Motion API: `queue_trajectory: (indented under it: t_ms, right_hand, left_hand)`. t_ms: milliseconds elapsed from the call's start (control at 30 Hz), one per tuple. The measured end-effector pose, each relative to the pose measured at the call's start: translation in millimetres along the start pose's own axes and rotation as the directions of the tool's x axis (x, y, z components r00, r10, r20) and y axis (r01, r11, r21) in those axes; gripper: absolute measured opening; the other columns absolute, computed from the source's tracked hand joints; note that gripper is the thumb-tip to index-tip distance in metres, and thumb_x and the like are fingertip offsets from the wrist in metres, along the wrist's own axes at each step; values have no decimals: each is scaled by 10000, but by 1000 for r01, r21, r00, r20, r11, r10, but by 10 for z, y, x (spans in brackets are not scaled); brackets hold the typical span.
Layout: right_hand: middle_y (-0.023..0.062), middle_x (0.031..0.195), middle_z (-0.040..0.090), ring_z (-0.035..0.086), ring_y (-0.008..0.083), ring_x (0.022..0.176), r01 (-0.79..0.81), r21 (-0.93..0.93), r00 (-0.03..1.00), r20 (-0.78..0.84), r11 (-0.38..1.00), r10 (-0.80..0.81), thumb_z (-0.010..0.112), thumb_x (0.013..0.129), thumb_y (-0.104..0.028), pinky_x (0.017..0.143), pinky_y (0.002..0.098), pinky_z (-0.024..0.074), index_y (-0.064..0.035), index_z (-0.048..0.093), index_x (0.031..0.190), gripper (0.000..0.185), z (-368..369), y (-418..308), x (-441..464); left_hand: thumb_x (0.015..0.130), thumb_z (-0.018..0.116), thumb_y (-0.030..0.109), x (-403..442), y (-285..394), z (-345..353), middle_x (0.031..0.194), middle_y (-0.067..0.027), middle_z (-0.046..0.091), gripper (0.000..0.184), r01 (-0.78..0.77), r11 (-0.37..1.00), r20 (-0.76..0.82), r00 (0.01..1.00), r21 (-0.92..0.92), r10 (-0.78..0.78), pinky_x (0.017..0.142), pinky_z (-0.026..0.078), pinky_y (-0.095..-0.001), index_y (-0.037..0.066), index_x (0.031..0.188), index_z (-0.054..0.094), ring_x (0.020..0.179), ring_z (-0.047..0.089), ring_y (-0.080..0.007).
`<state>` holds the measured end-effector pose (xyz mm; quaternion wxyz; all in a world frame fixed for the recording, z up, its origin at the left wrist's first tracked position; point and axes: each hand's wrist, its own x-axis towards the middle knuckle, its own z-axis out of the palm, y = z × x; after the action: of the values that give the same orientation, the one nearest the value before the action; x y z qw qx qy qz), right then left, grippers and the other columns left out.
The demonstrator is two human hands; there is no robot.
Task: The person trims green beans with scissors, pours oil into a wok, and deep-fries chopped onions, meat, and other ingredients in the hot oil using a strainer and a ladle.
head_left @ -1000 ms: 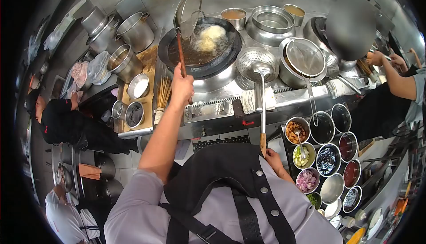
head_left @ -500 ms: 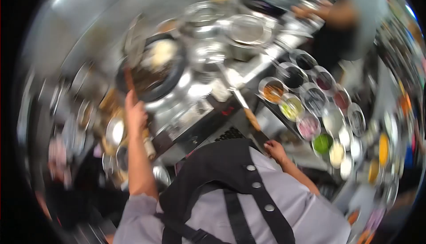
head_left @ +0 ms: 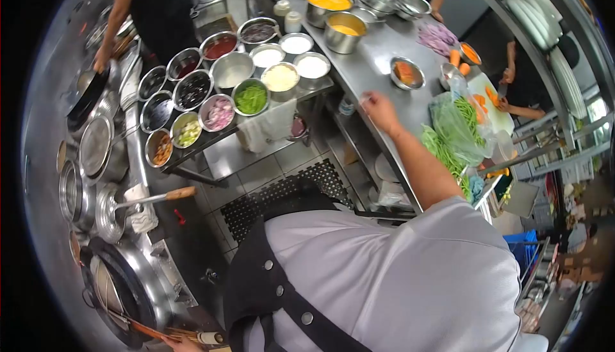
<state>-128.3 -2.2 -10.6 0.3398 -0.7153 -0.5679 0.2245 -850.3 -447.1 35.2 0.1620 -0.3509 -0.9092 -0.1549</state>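
While my left hand [head_left: 184, 345] sits at the bottom edge of the head view, mostly cut off, its visible part is closed around the wooden handle [head_left: 146, 330] of the strainer [head_left: 106, 285]. Strainer position: lower left, tilted, mesh over the wok [head_left: 142, 301]. Whether mesh and wok touch, I cannot tell. A bundle of sticks [head_left: 184, 333] lies just beside this hand.

My right arm is stretched out, and my right hand [head_left: 382, 113] is over the near edge of the steel table [head_left: 381, 48], fingers partly curled; I cannot tell whether they have hold of anything. Nearest item: a small metal bowl [head_left: 419, 83] with orange pieces, apart from the hand. Near my forearm: a plastic bag [head_left: 451, 131] and long green vegetables [head_left: 444, 153]. Farther right, another person's hand [head_left: 505, 105] is at sliced carrots on a cutting board [head_left: 503, 122].

Between my two hands: a ladle [head_left: 154, 199] with a wooden grip, and containers of chopped greens [head_left: 250, 98] and chopped onion [head_left: 219, 114].
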Motion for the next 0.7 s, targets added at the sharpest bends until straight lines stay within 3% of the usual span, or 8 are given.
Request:
queue_trajectory:
  t_ms: [67, 100, 233, 267, 300, 367, 433, 700]
  right_hand:
    - [210, 948, 706, 688, 367, 883, 114, -195, 938, -302, 974, -170, 651, 877, -288, 787, 440, 538, -23, 672, 1130, 366, -632, 610, 498]
    - [216, 1013, 707, 680, 392, 942, -41, -234, 908, -415, 971, -62, 636, 878, -293, 824, 442, 534, -21, 665, 1131, 373, -960, 687, 643]
    - [189, 1004, 720, 679, 366, 960, -274, -470, 862, -508, 839, -3, 622, 903, -307, 874, 446, 521, -31, 648, 1176, 389, -2007, 1607, 1227]
    - [190, 1025, 717, 675, 369, 981, -317, -581, 878, -478, 750, 1, 604, 909, -306, 894, 461, 517, -30, 640, 1187, 393, -2200, 1730, 1289]
    - [190, 1025, 717, 675, 369, 981, -318, -583, 880, -475, 747, 3, 604, 909, -306, 894, 461, 517, -30, 640, 1187, 393, -2365, 1865, 1359]
    - [197, 1038, 712, 676, 365, 996, -256, -879, 966, -251, 402, 67, 539, 941, -263, 900, 476, 516, -37, 662, 1144, 328, -2569, 2136, 1536]
    - [198, 1038, 711, 680, 357, 995, -248, -862, 969, -225, 443, 106, 513, 945, -228, 891, 475, 519, -44, 678, 1110, 297, -2686, 2468, 1735]
    - [220, 1019, 699, 684, 386, 950, 22, -865, 999, 38, 501, 22, 495, 891, -118, 848, 480, 541, -65, 704, 1003, 243, -2352, 2388, 2599]
  left_hand:
    - [919, 611, 118, -67, 30, 9, 1005, -292, 655, 518, 25, 997, 42, 999, 74, -28, 736, 505, -465, -63, 1390, 496, 769, 609, -362]
    - [922, 619, 149, -76, 246, -80, 1037, -297, 652, 549, 29, 992, 23, 999, 123, -32, 768, 504, -467, -56, 1410, 474, 821, 616, -370]
    - [934, 651, 270, -105, 1203, -379, 1163, -317, 642, 684, 66, 949, -63, 997, 308, -49, 897, 499, -478, -30, 1490, 390, 1027, 645, -404]
    - [949, 572, 556, -22, 1077, -156, 1182, -336, 622, 884, -226, 913, -274, 905, 340, 326, 863, 522, -437, 0, 1558, 252, 904, 662, -370]
    - [949, 572, 556, 135, 991, 182, 1182, -336, 622, 884, -228, 912, -269, 906, 342, 328, 863, 522, -437, 0, 1558, 252, 904, 662, -370]
    - [916, 608, 110, 269, 848, 797, 1359, -198, 576, 518, 209, 896, 187, 972, -392, -145, 999, 462, -390, 5, 1410, 494, 1180, 597, -319]
    - [936, 610, 106, 187, 1568, 967, 1257, -175, 617, 420, -18, 965, 98, 994, -263, 45, 928, 498, -367, -18, 1333, 554, 1066, 626, -273]
    - [880, 649, 8, -211, 4053, 1268, 1033, -95, 594, 341, -187, 785, 269, 871, -591, 410, 784, 510, -298, -17, 1218, 613, 874, 598, -179]
